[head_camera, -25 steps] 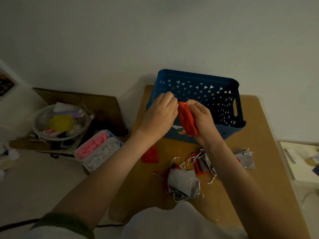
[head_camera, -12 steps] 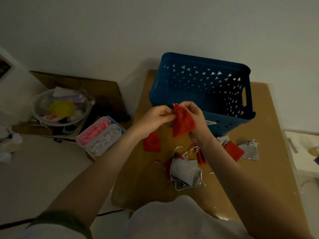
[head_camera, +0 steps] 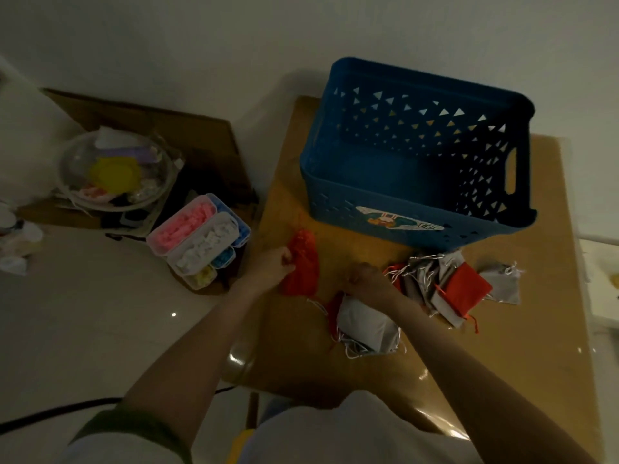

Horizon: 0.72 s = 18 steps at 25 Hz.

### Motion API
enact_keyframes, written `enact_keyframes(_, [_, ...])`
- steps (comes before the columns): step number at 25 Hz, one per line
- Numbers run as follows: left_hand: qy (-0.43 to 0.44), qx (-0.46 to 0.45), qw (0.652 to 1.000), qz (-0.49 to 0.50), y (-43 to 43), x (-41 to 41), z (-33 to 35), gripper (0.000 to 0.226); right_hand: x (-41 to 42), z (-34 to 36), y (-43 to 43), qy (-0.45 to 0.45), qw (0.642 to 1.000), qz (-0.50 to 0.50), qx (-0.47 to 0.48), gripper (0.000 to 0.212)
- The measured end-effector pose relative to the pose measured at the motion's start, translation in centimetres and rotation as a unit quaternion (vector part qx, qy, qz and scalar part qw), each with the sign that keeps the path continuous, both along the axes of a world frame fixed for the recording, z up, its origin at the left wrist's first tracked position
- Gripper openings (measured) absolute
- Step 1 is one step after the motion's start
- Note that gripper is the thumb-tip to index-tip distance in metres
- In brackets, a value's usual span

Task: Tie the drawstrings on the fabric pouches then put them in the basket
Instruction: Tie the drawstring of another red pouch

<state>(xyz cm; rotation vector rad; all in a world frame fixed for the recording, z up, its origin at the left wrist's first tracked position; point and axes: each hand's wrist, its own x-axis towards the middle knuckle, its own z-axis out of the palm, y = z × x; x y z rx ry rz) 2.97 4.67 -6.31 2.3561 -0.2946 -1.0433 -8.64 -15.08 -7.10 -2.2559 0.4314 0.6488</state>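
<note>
On the brown table (head_camera: 301, 356) stands a blue plastic basket (head_camera: 418, 226) with triangle holes. In front of its left corner, my left hand (head_camera: 273, 267) grips a red fabric pouch (head_camera: 303, 259) low over the table. To its right my right hand (head_camera: 366, 279) is curled just above the tabletop; no string is visible in the dim light. A grey pouch (head_camera: 365, 326) with white drawstrings lies right under that wrist. Further right is a heap of several grey and red pouches (head_camera: 449, 286).
On the floor to the left sit a clear compartment box (head_camera: 197, 244) of pink, white and blue bits, a glass bowl (head_camera: 117, 172) of odds and ends, and flat cardboard (head_camera: 174, 128). A dark cable (head_camera: 50, 411) crosses the floor. A pale surface (head_camera: 603, 272) adjoins the table's right edge.
Both hands dropped from in front of the basket to the table. The red pouch went down and left with my left hand, while my right hand let go of it and moved right.
</note>
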Motion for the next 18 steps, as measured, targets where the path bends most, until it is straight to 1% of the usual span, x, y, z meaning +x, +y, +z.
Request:
enact_keyframes(2, [-0.043, 0.029, 0.998, 0.018, -0.2, -0.2, -1.4, 0.017, -0.4, -1.3, 0.0, 0.015, 0.999, -0.024, -0.038, 0.020])
enact_keyframes(4, [-0.049, 0.047, 0.998, 0.018, -0.6, -0.1, -1.7, 0.024, -0.4, -1.6, 0.1, 0.014, 0.998, -0.022, -0.057, 0.023])
enact_keyframes(6, [-0.045, 0.050, 0.998, 0.009, -1.0, -0.1, -1.3, 0.026, -0.3, -1.3, 0.0, 0.027, 0.995, 0.037, -0.092, 0.028])
enact_keyframes(7, [-0.046, 0.047, 0.998, 0.008, -1.2, -0.1, -0.9, 0.025, -0.3, -1.1, -0.1, 0.041, 0.992, 0.069, -0.095, 0.029])
enact_keyframes(8, [-0.047, 0.041, 0.998, 0.013, -1.3, -0.1, -0.5, 0.023, -0.3, -0.9, -0.4, 0.043, 0.990, 0.100, -0.090, 0.028])
enact_keyframes(10, [-0.052, 0.018, 0.998, 0.037, -1.6, -0.4, 0.7, 0.016, -0.6, -0.6, -0.9, 0.057, 0.992, 0.107, -0.043, 0.025])
enact_keyframes(12, [-0.070, -0.009, 0.996, 0.045, -2.2, -0.8, 1.6, 0.015, -1.2, 0.0, -1.5, 0.040, 0.993, 0.104, -0.026, 0.027])
enact_keyframes(13, [-0.067, -0.028, 0.997, 0.029, -2.6, -1.1, 2.0, 0.014, -1.4, 0.5, -1.7, 0.029, 0.994, 0.102, -0.016, 0.028])
enact_keyframes(15, [-0.030, -0.066, 0.997, -0.029, -3.7, -1.6, 2.7, 0.013, -2.0, 2.3, -1.6, 0.021, 0.995, 0.093, -0.008, 0.028])
enact_keyframes(16, [-0.014, -0.075, 0.995, -0.058, -4.3, -1.8, 3.0, 0.014, -2.2, 2.7, -1.7, 0.014, 0.997, 0.073, 0.002, 0.029])
enact_keyframes(18, [0.016, -0.083, 0.992, -0.094, -5.1, -2.1, 3.8, 0.015, -2.5, 3.0, -2.3, 0.026, 0.999, -0.002, 0.040, 0.027])
